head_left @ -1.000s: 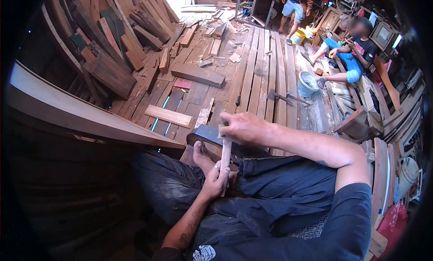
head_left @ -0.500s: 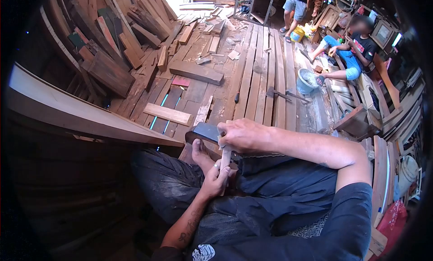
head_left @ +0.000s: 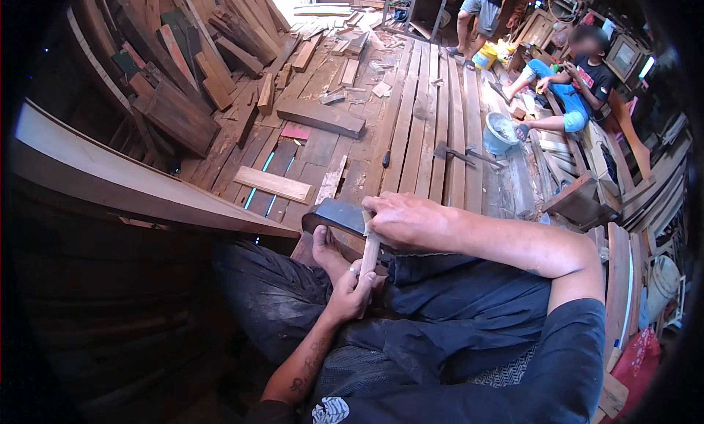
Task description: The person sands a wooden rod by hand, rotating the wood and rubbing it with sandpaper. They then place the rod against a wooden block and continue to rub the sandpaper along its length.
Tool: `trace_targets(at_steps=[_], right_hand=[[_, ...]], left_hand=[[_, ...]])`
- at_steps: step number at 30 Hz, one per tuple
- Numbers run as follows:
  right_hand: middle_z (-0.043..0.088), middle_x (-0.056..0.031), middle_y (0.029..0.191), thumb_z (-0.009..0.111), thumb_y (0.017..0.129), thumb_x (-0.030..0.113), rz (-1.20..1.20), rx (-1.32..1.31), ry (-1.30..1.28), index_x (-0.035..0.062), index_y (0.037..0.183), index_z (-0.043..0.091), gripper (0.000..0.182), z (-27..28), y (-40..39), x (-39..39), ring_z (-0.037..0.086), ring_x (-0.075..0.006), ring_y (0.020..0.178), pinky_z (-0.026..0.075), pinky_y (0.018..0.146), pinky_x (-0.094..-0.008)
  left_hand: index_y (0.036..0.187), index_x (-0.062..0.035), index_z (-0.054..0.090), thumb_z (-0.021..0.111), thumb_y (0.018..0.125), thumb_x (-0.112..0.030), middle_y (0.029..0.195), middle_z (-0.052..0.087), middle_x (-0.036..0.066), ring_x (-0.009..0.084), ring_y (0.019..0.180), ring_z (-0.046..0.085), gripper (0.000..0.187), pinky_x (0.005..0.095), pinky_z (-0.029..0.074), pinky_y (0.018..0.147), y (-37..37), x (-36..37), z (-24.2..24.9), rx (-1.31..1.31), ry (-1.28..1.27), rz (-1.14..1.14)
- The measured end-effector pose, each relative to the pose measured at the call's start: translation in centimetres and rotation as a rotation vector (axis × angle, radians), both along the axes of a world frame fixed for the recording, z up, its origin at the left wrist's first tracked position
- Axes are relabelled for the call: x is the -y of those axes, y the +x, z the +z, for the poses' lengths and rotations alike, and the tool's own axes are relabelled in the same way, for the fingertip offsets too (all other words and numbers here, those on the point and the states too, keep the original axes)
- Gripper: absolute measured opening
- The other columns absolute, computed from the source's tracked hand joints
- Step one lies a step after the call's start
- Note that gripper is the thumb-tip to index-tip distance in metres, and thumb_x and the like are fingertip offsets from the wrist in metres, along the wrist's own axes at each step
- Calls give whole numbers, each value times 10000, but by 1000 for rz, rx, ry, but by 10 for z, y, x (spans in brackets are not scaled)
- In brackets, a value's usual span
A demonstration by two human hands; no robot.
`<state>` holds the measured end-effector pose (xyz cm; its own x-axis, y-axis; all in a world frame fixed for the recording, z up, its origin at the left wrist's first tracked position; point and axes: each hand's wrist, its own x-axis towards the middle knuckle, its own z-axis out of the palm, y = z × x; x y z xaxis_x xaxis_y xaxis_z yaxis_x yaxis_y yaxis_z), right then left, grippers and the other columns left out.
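Observation:
My left hand (head_left: 350,298) is closed around the lower part of a narrow, pale wooden strip (head_left: 370,254), which stands tilted in front of my lap. At its upper end my right hand (head_left: 402,217) is closed, pinching a tan folded sheet (head_left: 367,222) that looks like sandpaper against the wood. The right fingertips are mostly hidden behind the knuckles. Just left of that hand lies a dark block with a smooth blue-grey top (head_left: 337,214), the strip's upper end beside it. My bare foot (head_left: 328,248) rests against the block's near side.
A short light board (head_left: 273,184) and a thick dark beam (head_left: 320,118) lie on the plank floor. An axe-like tool (head_left: 452,153) and a bucket (head_left: 500,134) are to the right. One person (head_left: 576,87) sits beyond the bucket; another stands behind. Timber leans at left.
My right hand has shifted slightly to the right with the folded sheet, and the strip's upper end tips a little that way. My left hand stays in place.

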<state>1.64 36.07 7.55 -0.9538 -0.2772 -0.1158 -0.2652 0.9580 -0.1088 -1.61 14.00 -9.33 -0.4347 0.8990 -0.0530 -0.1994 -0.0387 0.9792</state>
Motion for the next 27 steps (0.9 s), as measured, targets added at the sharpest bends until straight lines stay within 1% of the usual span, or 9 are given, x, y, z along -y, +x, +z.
trace_targets(at_steps=[4, 7, 10, 13, 16, 19, 22, 25, 27], right_hand=[[621, -139, 1119, 643, 899, 158, -11, -23, -12, 20, 979, 771, 205, 4, 4, 0, 594, -326, 1098, 531, 910, -470], [624, -115, 1120, 653, 901, 173, -34, 35, 65, 51, 977, 789, 199, 17, 2, 5, 542, -308, 1154, 513, 897, -471], [626, -107, 1120, 657, 907, 190, -16, 20, 76, 63, 967, 799, 200, 15, 2, 5, 534, -294, 1157, 509, 872, -481], [662, -113, 1163, 649, 902, 161, 17, 61, -16, 25, 956, 771, 191, 10, 2, 5, 569, -325, 1177, 544, 851, -521], [638, -86, 1142, 667, 888, 164, 8, 94, -9, 85, 1007, 808, 201, 8, 1, 5, 554, -302, 1119, 525, 873, -464], [646, -86, 1133, 672, 872, 144, -35, -34, -2, 80, 1021, 804, 209, 4, -1, -4, 579, -312, 1090, 546, 865, -445], [652, -95, 1098, 675, 863, 138, -26, -93, 79, 76, 1012, 798, 202, -2, -1, 0, 605, -320, 1046, 561, 831, -445], [655, -106, 1077, 679, 861, 134, 43, 74, -45, 67, 997, 789, 187, 1, 1, 5, 618, -328, 1026, 566, 803, -449], [656, -109, 1079, 683, 861, 134, 8, 4, -85, 64, 989, 786, 179, -1, 0, 2, 622, -330, 1018, 568, 804, -453]], left_hand=[[1364, 5, 532, 517, 1115, -246, 1090, 621, 24, 93, 974, 591, 354, 271, 494, 869, 0, 2, 8, -2, -19, -4], [1379, 5, 524, 522, 1113, -252, 1066, 620, 18, 87, 933, 589, 369, 261, 492, 833, 2, -1, 4, -34, 29, 22], [1386, 1, 520, 528, 1111, -260, 1029, 618, 11, 76, 857, 582, 380, 246, 487, 760, 0, 0, -2, 4, 2, -1], [1387, -4, 521, 531, 1109, -264, 999, 618, 8, 67, 796, 571, 381, 236, 476, 699, 0, 0, -5, 4, 15, 2], [1389, -6, 521, 530, 1108, -260, 992, 618, 9, 66, 781, 568, 379, 236, 475, 684, 0, -1, -6, 1, 23, 8], [1388, -11, 524, 527, 1109, -260, 1002, 617, 11, 71, 801, 571, 374, 239, 482, 699, -3, 0, -4, 19, -15, -10], [1373, -16, 535, 526, 1110, -263, 1033, 618, 15, 79, 858, 584, 360, 245, 494, 745, -2, 0, -4, 9, 1, -9], [1362, -18, 542, 520, 1112, -258, 1068, 619, 21, 88, 930, 592, 348, 254, 500, 805, 0, -1, 1, 4, 25, 17], [1366, -13, 540, 518, 1113, -251, 1081, 622, 24, 90, 955, 594, 348, 257, 497, 826, -2, 0, -2, 13, 15, 11]])
